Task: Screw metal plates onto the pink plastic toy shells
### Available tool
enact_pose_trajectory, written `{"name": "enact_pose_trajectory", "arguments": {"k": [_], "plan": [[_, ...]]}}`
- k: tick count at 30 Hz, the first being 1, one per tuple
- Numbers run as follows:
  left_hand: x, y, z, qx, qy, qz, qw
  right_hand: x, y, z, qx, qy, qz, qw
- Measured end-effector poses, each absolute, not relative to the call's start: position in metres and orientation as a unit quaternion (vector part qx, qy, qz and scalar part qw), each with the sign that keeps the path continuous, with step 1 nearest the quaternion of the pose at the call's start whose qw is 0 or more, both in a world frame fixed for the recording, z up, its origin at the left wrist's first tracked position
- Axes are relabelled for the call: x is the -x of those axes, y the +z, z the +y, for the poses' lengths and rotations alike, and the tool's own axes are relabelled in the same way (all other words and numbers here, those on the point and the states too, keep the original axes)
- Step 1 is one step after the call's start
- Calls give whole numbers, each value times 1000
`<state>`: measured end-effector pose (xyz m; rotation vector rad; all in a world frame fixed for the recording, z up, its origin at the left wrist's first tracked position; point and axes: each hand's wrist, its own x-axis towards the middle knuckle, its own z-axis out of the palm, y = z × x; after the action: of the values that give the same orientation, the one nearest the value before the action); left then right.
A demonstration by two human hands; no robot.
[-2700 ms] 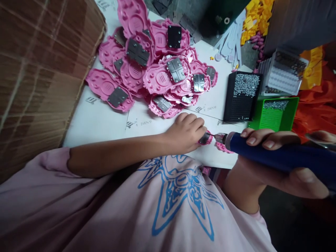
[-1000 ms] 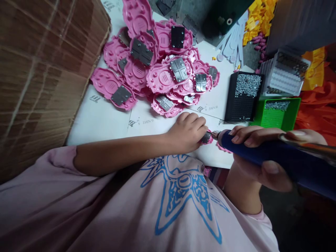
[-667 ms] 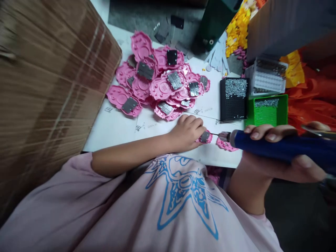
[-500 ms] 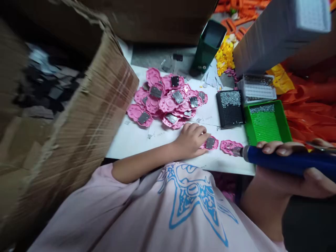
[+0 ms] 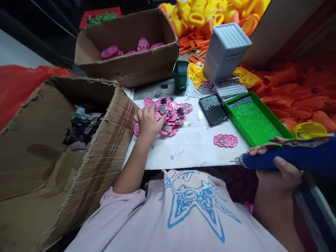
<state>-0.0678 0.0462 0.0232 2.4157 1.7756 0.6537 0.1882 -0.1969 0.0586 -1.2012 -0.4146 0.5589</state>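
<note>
My left hand (image 5: 149,121) reaches onto the pile of pink plastic parts (image 5: 173,119), fingers spread apart over its left side. Several parts there carry grey or black squares, and some lie hidden under the hand. In my right hand (image 5: 282,162) is a blue electric screwdriver (image 5: 273,157), its thin bit pointing left over the front edge of the white work surface (image 5: 194,148). A single pink plastic part (image 5: 225,140) lies flat on that surface, with small shiny bits on its left half. The screwdriver's tip is apart from it.
A black screw tray (image 5: 214,110) and a green tray (image 5: 262,119) of small screws sit right of the pile. Behind stand a green cup (image 5: 180,75) and stacked white trays (image 5: 223,52). Cardboard boxes (image 5: 126,71) border the left and back; orange pieces (image 5: 296,94) lie right.
My left hand has moved left to the pile; the pink part with a grey square is gone from beside the single part. The screwdriver has come away from the single part. The view has shifted.
</note>
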Motion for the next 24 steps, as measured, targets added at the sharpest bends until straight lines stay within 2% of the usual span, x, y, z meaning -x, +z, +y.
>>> {"name": "enact_pose_trajectory", "arguments": {"k": [5, 8, 11, 13, 18, 24], "plan": [[46, 23, 23, -785, 281, 552, -25, -201, 60, -205, 564, 271, -160, 763], [13, 18, -11, -849, 309, 429, 1, -209, 59, -204, 567, 271, -161, 761], [-30, 2, -45, -945, 190, 236, 125, -216, 59, -198, 568, 260, -159, 764], [-54, -9, -59, -961, 102, 191, 171, -219, 62, -193, 573, 260, -148, 763], [-73, -18, -59, -970, 24, 163, 179, -228, 71, -179, 577, 290, -140, 751], [-36, -9, -36, -955, 23, 233, 184, -245, 77, -131, 508, 290, -207, 784]]}}
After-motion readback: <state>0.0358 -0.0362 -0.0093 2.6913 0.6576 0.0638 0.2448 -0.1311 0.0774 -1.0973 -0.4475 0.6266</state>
